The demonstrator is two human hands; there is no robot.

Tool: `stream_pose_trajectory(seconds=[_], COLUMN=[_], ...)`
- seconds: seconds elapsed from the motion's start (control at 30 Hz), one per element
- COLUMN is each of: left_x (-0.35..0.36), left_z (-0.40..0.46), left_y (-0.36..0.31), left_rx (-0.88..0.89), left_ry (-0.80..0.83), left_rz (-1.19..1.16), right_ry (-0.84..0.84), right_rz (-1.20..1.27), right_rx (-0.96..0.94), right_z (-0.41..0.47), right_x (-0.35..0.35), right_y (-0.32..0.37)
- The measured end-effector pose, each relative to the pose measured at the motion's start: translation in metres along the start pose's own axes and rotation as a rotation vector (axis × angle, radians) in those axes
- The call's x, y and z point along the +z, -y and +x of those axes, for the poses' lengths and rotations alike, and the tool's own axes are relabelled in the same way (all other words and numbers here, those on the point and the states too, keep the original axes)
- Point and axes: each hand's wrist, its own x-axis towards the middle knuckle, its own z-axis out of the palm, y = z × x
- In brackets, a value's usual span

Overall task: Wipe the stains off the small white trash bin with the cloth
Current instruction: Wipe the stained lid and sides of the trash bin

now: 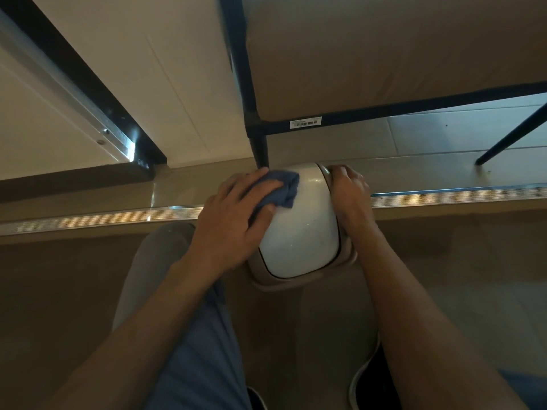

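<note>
The small white trash bin (302, 232) stands on the floor below me, seen from above, its domed swing lid glossy with faint specks. My left hand (233, 220) holds a bunched blue cloth (279, 187) and presses it on the lid's upper left side, thumb under the cloth's edge. My right hand (350, 193) grips the bin's right rim with curled fingers, holding it steady.
A black metal rack leg (260, 149) stands just behind the bin, with a fabric shelf (384, 54) above it. A metal floor strip (103, 220) runs left to right under the bin. My knee (165, 261) is at left, my shoe (367, 380) at lower right.
</note>
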Motion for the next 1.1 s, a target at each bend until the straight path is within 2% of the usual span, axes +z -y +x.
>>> stream_pose_trajectory(seconds=[0.1, 0.17, 0.27, 0.5, 0.63, 0.77, 0.83, 0.93, 1.1], left_x=[0.006, 0.012, 0.018, 0.018, 0.02, 0.029, 0.038, 0.051, 0.045], left_z=[0.023, 0.028, 0.025, 0.038, 0.035, 0.002, -0.029, -0.066, -0.042], left_y=[-0.017, -0.023, -0.022, -0.002, 0.004, -0.005, -0.018, -0.034, -0.034], left_rx=[-0.178, -0.218, -0.208, -0.171, -0.193, -0.266, -0.327, -0.283, -0.19], left_ry=[0.01, -0.03, -0.095, -0.139, -0.179, -0.295, -0.301, -0.256, -0.256], left_rz=[-0.079, -0.082, -0.097, -0.238, -0.391, -0.522, -0.49, -0.367, -0.122], right_ry=[-0.004, 0.025, 0.078, 0.151, 0.118, 0.108, 0.095, 0.114, 0.157], right_rz=[0.081, 0.078, 0.0, -0.048, -0.011, 0.01, 0.016, 0.026, 0.06], right_rx=[0.05, 0.06, 0.0, -0.331, -0.341, -0.315, -0.311, -0.294, -0.281], right_z=[0.0, 0.001, 0.006, 0.003, 0.003, 0.004, 0.004, 0.004, 0.006], right_x=[0.001, 0.002, 0.0, 0.004, 0.006, 0.007, 0.009, 0.01, 0.008], right_y=[-0.003, -0.005, -0.006, -0.004, -0.004, -0.006, -0.005, -0.001, 0.003])
